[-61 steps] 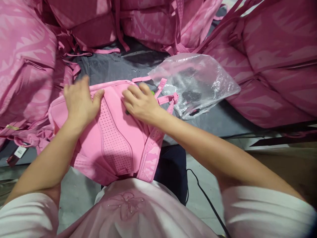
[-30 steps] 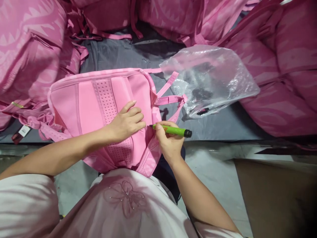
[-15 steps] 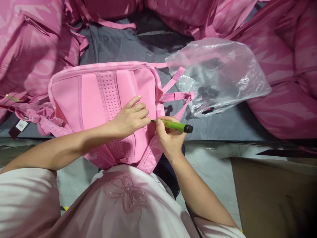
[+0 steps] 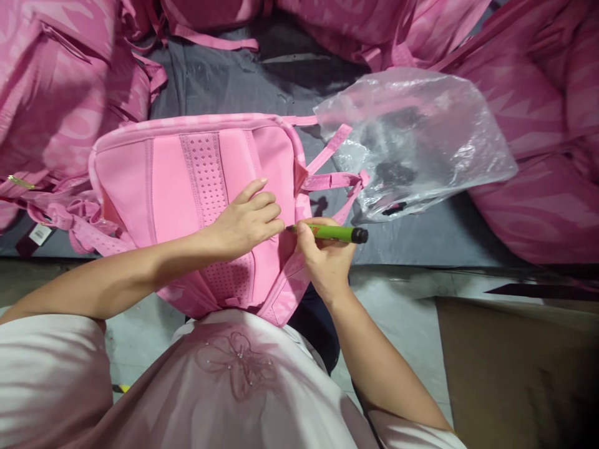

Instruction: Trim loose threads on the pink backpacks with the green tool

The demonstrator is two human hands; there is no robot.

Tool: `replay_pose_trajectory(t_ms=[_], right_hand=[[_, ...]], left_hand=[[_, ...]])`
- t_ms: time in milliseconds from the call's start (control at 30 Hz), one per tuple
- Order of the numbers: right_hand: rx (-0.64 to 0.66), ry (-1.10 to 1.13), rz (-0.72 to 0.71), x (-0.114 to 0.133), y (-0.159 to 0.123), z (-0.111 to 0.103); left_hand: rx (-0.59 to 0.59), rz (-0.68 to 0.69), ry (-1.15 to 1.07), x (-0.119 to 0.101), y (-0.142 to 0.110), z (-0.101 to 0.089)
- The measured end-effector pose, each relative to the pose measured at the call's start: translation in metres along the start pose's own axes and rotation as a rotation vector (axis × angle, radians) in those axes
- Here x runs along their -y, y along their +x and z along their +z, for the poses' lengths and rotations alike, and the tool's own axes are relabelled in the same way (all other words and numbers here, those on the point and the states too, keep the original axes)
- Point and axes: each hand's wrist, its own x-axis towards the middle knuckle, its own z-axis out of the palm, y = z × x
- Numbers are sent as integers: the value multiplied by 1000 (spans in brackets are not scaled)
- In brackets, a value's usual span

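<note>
So a couple of seconds ago I had both hands up on the back panel of this pink backpack (image 4: 168, 187), center of the frame. Now my right hand (image 4: 327, 262) has a green marker (image 4: 337, 234) pinched between thumb and fingers, pointed at the panel's right-hand edge. Last half second, barely any movement, so I'd guess I'm on the fiddly bit. My left hand (image 4: 250, 221) is half-curled, resting on the panel just beside the tip. Can't tell if it's gripping fabric or only pressing.

Also can't see whether the tip actually touches, since it's lost in shadow by my little finger. The dark stuff under or in the clear plastic bag (image 4: 435, 137), right of center, is a blur, the tag (image 4: 40, 234) at far left is unreadable, and the upper-left backpack (image 4: 70, 106) gets cut off.
</note>
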Motion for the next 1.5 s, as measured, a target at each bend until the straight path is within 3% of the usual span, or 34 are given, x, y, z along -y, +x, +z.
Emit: replay_pose_trajectory(t_ms=[233, 400, 500, 600, 733, 800, 867, 933, 1033, 1100, 1200, 1267, 1367, 1500], right_hand=[[7, -20, 30, 3, 2, 0], [-2, -59, 15, 3, -3, -9], [30, -34, -102, 7, -10, -10], [38, -131, -343, 20, -16, -6], [39, -338, -769, 65, -24, -9], [126, -418, -921, 97, -27, -17], [277, -486, -987, 124, -27, -24], [426, -551, -1010, 133, -25, -25], [599, -643, -1039, 113, -15, -12], [609, -704, -1080, 89, -7, -1], [502, -776, -1132, 62, -4, 9], [466, -777, -1155, 55, -11, 11], [428, -732, -1118, 53, -27, 10], [522, -714, -1067, 47, -34, 8]], left_hand=[[88, 17, 70, -2, 1, -10], [299, 124, 54, 19, 28, -30], [452, 109, 113, 33, 48, -45], [502, 33, 97, 28, 51, -77], [316, -118, 95, -14, 24, -154], [226, -225, 96, -39, 6, -188], [161, -341, 74, -59, -14, -203], [104, -468, 26, -69, -33, -195], [102, -560, -217, -61, -58, -159], [52, -553, -280, -45, -68, -142], [-75, -534, -68, -19, -66, -136], [35, -512, -24, -2, -56, -132], [273, -508, -60, 18, -39, -111], [277, -512, -26, 31, -33, -77]])
